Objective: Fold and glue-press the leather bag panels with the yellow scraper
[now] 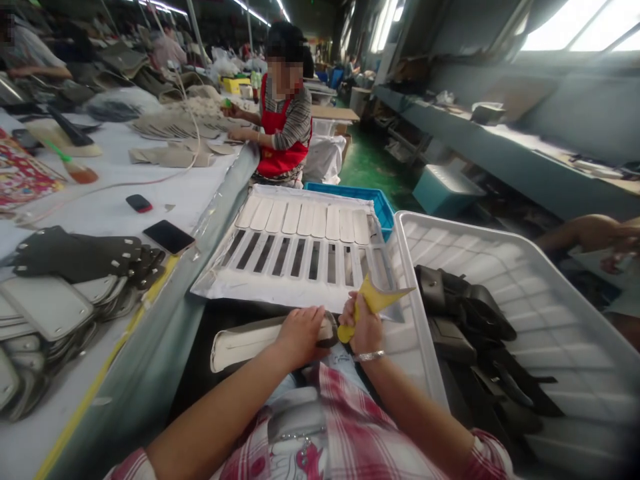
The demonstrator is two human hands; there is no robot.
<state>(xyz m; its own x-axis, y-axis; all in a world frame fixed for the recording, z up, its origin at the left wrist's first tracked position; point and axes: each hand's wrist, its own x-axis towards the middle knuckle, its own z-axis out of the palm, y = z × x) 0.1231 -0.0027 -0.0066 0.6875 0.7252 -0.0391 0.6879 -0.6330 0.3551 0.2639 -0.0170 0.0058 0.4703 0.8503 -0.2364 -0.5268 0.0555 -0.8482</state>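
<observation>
A long, narrow leather piece point(245, 343), off-white on top with a dark edge, lies across my lap. My left hand point(300, 337) is closed over its right end, fingers together; the thumb is hidden. In a closed fist, my right hand point(365, 327) holds a yellow tool point(383, 297) with a rounded lower end and a broad, flared, curved top. That fist is just right of the leather piece; I cannot tell whether the tool touches it. Beyond both hands, a white slotted rack point(280, 283) carries a row of off-white strips point(305, 220).
At left, a table point(200, 193) bears stacked leather panels point(50, 307), a phone point(169, 237) and a small dark-and-red object point(139, 203). A white basket point(500, 233) holding dark leather pieces stands at right, beside a blue crate point(383, 203). A co-worker point(285, 133) sits ahead.
</observation>
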